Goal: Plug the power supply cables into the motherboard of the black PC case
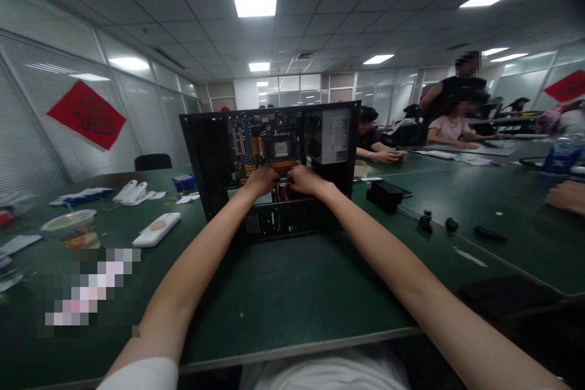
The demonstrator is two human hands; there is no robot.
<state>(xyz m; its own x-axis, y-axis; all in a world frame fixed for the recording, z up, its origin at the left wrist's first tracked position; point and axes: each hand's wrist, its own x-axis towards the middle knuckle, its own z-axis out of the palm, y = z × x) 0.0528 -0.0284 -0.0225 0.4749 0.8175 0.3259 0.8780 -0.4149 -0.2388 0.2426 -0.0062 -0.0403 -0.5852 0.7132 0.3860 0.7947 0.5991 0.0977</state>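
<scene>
Green table (274,304), open black computer case (197,161) standing upright at its middle, open side facing the near edge. Far left: lidded cup (75,231), then a white device (158,230), both well apart from the case. Inside the case, left part: motherboard (247,128) on the far wall. Left hand (264,180) reaches in at the board's lower edge, fingers curled; pinching or just pressing, cannot tell. Between the hands: orange-red strip (287,167), with loose cables (284,192) just below. Right hand (305,180) is at the strip's right end, fingers bent inward; grip on it hidden, cannot tell. Good handling here probably means equal force at both ends, strip level, no twisting, cables out from under the fingers, case not tipping far. Right of that, power supply (336,137), best not knocked by the wrist. Right of the case: black box (385,195).
</scene>
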